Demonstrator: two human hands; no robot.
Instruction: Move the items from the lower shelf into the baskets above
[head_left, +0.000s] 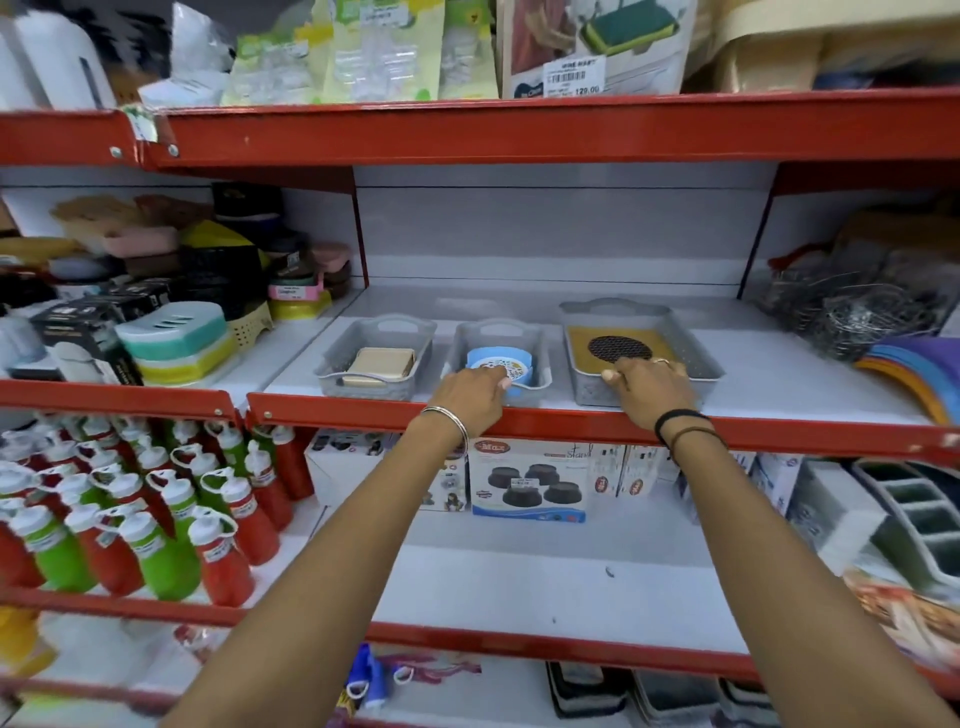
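The round blue plastic dish with the patterned white face (500, 368) sat inside the small grey plastic middle basket (500, 371), directly ahead of my left hand (470, 397); my left fingers (497, 378) curled onto its near edge. My right hand (655, 391) was well to the right of it, fingers bent over the near rim of the large grey basket (640, 349), which held a flat yellow rectangular pad with a dark oval mesh (618, 347), long axis running front to back. The small left grey basket (376, 358) held a stack of beige square pieces (381, 363). The lower shelf (540, 587) directly below appeared bare at its front.
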